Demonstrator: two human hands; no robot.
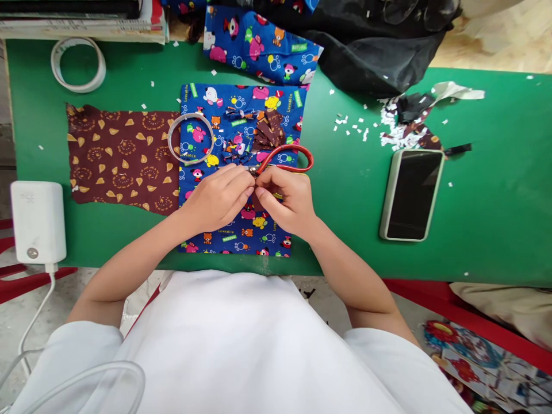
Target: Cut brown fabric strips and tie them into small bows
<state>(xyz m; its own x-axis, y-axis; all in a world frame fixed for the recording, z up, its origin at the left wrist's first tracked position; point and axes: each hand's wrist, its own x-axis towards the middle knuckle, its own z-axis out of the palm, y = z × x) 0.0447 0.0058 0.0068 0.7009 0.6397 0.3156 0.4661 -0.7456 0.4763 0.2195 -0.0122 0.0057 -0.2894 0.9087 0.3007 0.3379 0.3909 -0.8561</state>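
My left hand [219,195] and my right hand [288,198] meet fingertip to fingertip over a blue cartoon-print cloth [194,213]. Both are closed in a pinch on a small piece of brown cloth [257,202], mostly covered by the fingers. Just beyond them lies a pair of scissors [309,158] with red handles, its blades hidden behind the hands. Bunched strips of brown cloth [269,131] and blue cloth strips [236,148] rest on the blue cloth. A roll of tape [169,138] sits on its left side.
Brown patterned cloth [125,155] lies at the left, near a white power bank [38,221] with a cable. Another tape roll [102,69] is farther back. On the right are a phone [411,195] and white paper scraps [390,123]. Folded blue cloth [259,46] and a black bag [366,57] lie behind.
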